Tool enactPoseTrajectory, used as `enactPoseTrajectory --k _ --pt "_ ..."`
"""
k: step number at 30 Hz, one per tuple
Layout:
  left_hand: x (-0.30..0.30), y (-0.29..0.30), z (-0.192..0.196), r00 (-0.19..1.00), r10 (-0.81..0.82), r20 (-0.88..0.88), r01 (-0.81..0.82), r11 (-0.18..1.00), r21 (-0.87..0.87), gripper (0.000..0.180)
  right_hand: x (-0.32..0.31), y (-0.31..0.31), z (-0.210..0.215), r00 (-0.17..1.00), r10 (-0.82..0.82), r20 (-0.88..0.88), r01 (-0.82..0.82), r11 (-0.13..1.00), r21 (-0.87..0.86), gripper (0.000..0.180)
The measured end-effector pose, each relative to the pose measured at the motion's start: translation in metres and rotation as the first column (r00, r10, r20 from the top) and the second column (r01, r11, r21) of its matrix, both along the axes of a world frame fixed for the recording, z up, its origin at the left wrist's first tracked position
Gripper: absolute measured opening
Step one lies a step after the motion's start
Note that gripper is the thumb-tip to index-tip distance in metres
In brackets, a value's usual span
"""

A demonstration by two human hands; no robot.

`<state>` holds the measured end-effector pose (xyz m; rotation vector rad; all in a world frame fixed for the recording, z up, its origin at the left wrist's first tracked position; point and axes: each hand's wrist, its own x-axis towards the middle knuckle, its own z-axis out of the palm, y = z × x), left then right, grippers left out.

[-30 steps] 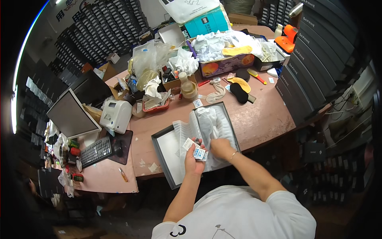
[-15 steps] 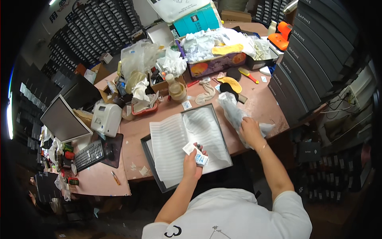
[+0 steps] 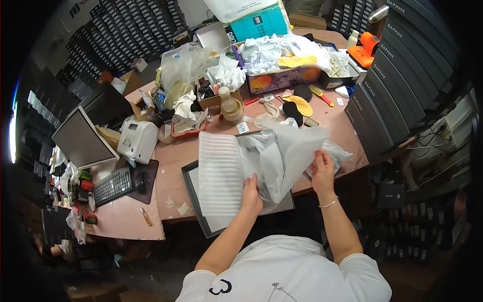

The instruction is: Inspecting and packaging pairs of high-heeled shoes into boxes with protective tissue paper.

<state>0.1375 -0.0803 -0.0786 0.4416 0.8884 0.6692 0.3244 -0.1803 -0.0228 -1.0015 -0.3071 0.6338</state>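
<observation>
Grip: my right hand [image 3: 323, 168] pinches the tissue sheet [image 3: 289, 151]; left hand [image 3: 250, 194] presses its lower edge.
Place: over the open box [image 3: 201, 201] on the worktop [image 3: 173, 156].
Handling: light, limp, tears easily; I'd hold by the edges.

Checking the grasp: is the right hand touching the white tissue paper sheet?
Touching. The head view shows the right hand pinching the edge of the white tissue paper sheet.

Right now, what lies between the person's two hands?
In the head view, a sheet of white tissue paper spans from the left hand to the right hand, over an open grey-rimmed shallow box.
</observation>
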Motion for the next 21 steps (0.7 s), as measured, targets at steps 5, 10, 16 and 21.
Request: enactPoseTrajectory --k 5,10,16,21 --pt "-0.014 -0.022 0.038 0.988 -0.136 0.067 0.128 0.986 0.105 0.062 0.023 -0.031 0.011 0.983 -0.183 0.008 0.181 0.978 0.106 0.012" --pt "-0.057 -0.018 0.071 0.886 0.07 -0.458 0.369 0.492 0.789 0.06 0.017 -0.093 -0.018 0.872 0.395 -0.29 -0.49 0.732 -0.473 0.022" --pt "-0.045 0.045 0.014 0.574 0.19 -0.796 0.725 0.333 0.603 0.047 -0.081 -0.044 0.077 0.249 0.857 0.451 -0.594 0.503 -0.627 0.051" --pt "-0.057 0.066 -0.012 0.509 0.109 -0.854 0.751 0.43 0.502 0.034 -0.052 -0.009 0.037 0.114 0.553 0.826 0.272 0.782 -0.561 0.063"
